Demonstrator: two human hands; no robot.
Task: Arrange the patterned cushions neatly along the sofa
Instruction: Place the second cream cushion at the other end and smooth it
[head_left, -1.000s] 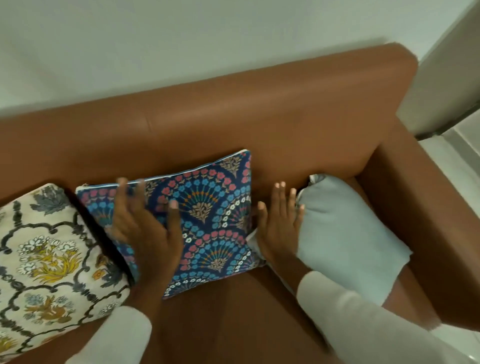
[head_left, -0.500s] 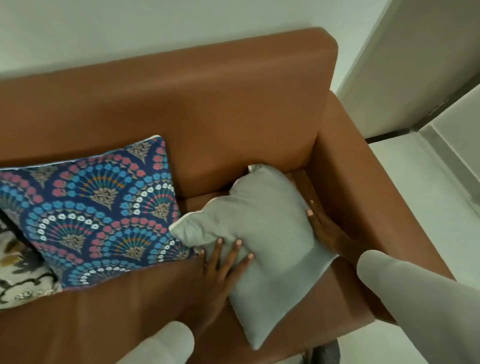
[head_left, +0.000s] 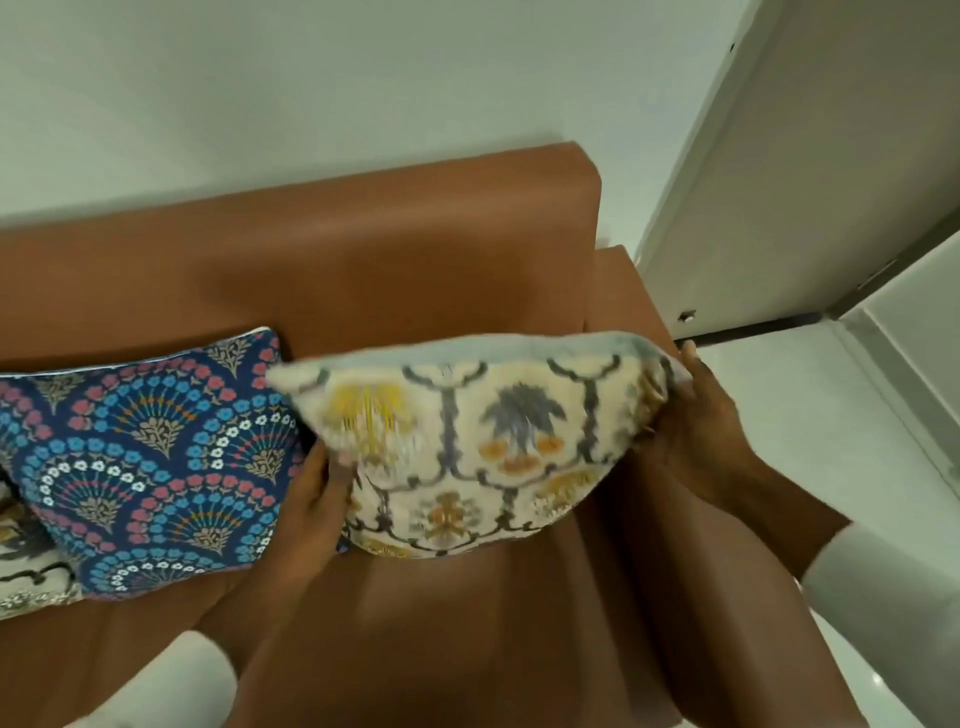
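I hold a cream cushion (head_left: 478, 447) with grey lattice and yellow-orange flowers upright over the right end of the brown sofa (head_left: 363, 270). Its patterned face is turned toward me and it looks blurred. My left hand (head_left: 317, 499) grips its left edge and my right hand (head_left: 691, 415) grips its right edge. A navy cushion (head_left: 150, 457) with blue and pink fan motifs leans on the backrest just left of it. A second cream patterned cushion (head_left: 26, 571) shows partly at the far left edge.
The sofa's right armrest (head_left: 623, 291) stands close behind my right hand. A pale wall rises behind the backrest. A door frame (head_left: 779, 182) and light tiled floor (head_left: 857, 441) lie to the right of the sofa.
The cushion lay grey side up on the seat with both hands at its sides. Now it is lifted and turned, patterned face toward me. The view has shifted right.
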